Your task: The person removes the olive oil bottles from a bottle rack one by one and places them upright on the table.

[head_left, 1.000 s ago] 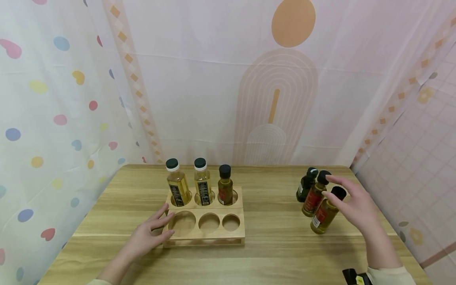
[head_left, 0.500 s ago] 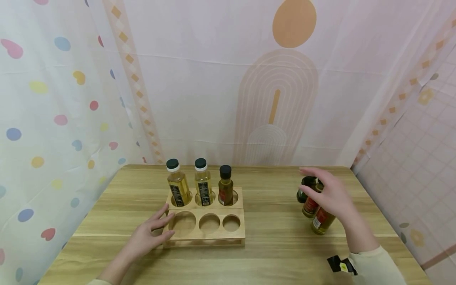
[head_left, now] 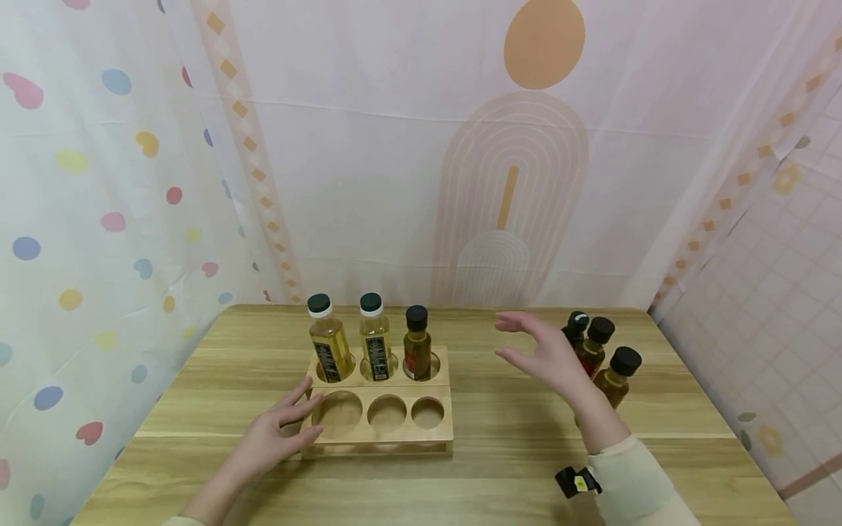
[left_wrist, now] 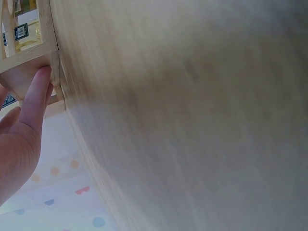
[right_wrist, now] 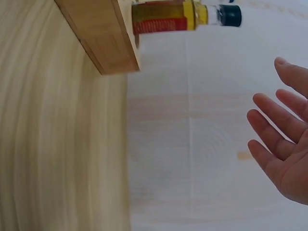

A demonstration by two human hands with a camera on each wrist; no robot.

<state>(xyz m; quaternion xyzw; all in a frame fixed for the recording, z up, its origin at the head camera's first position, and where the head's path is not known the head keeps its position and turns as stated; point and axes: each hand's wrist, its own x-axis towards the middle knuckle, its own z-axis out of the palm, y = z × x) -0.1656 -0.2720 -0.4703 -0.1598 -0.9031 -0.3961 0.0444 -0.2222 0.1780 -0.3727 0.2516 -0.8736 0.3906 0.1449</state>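
Observation:
A two-tier wooden rack (head_left: 381, 438) with round holes stands left of the table's middle. Its back row holds two pale-yellow oil bottles (head_left: 378, 351) with dark green caps, and a smaller dark oil bottle (head_left: 417, 351) with a black cap and red label. The lower front holes hold nothing. My left hand (head_left: 272, 435) rests against the rack's left end, and the left wrist view shows a fairly straight finger (left_wrist: 36, 98) touching the side panel. My right hand (head_left: 542, 358) hovers between the rack and the right-hand bottles, thumb and fingers spread, nothing in its grasp.
At the right stand two black-capped oil bottles (head_left: 617, 376) and a small dark green bottle (head_left: 574, 329), partly hidden behind my right hand and forearm. Patterned curtains (head_left: 368, 183) hang behind and beside the wooden table (head_left: 487, 475).
My right hand has moved left from over the right-hand bottles towards the rack, with nothing held. The left hand, the rack and the bottles have stayed in place.

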